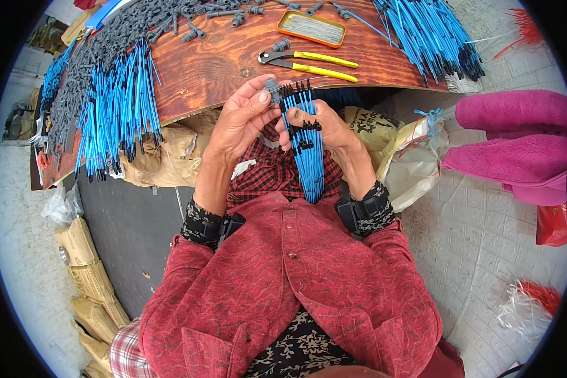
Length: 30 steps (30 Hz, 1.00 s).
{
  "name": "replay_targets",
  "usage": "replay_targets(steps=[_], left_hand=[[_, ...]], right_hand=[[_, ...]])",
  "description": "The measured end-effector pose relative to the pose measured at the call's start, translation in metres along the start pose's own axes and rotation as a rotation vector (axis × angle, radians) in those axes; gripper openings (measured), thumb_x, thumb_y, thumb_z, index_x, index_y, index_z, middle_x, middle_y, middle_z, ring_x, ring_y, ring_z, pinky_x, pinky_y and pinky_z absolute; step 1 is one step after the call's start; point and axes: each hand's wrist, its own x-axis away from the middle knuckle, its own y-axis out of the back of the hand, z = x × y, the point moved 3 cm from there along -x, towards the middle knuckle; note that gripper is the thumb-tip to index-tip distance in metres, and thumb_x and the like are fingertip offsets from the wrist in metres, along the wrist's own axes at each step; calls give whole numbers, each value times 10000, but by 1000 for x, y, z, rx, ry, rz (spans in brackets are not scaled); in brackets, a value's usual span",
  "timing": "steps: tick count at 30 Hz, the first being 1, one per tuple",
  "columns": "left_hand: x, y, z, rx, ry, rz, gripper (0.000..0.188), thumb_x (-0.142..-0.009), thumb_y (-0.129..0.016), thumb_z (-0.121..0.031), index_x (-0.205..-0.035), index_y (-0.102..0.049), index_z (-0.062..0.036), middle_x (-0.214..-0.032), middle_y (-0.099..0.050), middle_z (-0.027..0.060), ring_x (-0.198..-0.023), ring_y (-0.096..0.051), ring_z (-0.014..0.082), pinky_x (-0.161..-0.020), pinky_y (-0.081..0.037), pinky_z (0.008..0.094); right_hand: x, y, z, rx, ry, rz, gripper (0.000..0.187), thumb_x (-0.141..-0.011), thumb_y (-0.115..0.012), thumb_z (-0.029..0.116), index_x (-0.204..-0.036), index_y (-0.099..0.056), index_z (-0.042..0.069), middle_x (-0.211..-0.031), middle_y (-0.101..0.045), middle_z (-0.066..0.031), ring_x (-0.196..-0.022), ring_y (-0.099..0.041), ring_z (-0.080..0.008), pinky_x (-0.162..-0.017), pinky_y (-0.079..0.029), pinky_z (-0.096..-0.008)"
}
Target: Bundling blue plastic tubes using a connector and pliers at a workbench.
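Just off the table's near edge, my left hand [242, 123] pinches a grey plastic fitting [272, 90] between thumb and fingertips. Beside it, my right hand [326, 126] is closed around a bundle of thin blue tubes [310, 169] with black tips and black collars. The bundle hangs down toward my lap, its black ends pointing up near the fitting. A thin wire seems to run by the fitting and the tube tips; how it passes through them is too small to tell. Beyond my hands, yellow-handled pliers [324, 67] lie on the wooden table [201, 72].
An orange-rimmed tin [312, 29] holds thin metal wires. Grey fittings [129, 31] are heaped at the far left. Blue tubes overhang the table edge at left [123, 104] and right [425, 38]. Paper sacks [164, 154] stand underneath; purple plush covers [510, 135] are at right.
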Motion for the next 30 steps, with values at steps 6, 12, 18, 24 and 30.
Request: replay_targets(steps=[6,12,18,24,30], left_hand=[[2,-7,-2,-104,-56,11,460,-985,-658,-160,-1394,-524,1,-1217,-664,97,-1005,-655,150,-905,-557,310],[7,-10,-2,-182,-56,-16,530,-1000,-632,-162,-1461,-456,32,-1281,-651,127,-1051,-651,152,-925,-544,316],[13,-19,-4,-302,-139,47,606,-975,-646,-125,-1509,-397,19,-1308,-641,141,-917,-652,131,-815,-553,288],[15,-30,-3,-438,-139,-53,619,-977,-631,-79,-1524,-363,27,-1204,-657,136,-743,-624,104,-675,-537,251],[13,-30,-2,-485,-180,-126,606,-983,-633,-91,-1520,-378,24,-1123,-663,94,-705,-603,78,-629,-512,232]], right_hand=[[4,-3,5,9,-5,-12,462,-925,-730,423,-1014,-689,-29,-814,-720,-112,-695,-720,-192,-655,-611,-320],[4,-5,6,20,2,-37,471,-919,-737,422,-1032,-685,-32,-827,-721,-110,-703,-722,-189,-654,-615,-324],[6,-4,8,36,-5,-52,444,-926,-732,403,-1022,-690,-29,-833,-721,-109,-710,-721,-189,-653,-613,-321],[5,-8,10,57,3,-32,384,-928,-739,361,-1006,-700,-13,-851,-720,-97,-723,-715,-176,-655,-604,-314],[5,-9,9,37,27,-40,259,-940,-721,243,-1001,-688,-6,-882,-696,-66,-752,-710,-163,-668,-614,-315]])
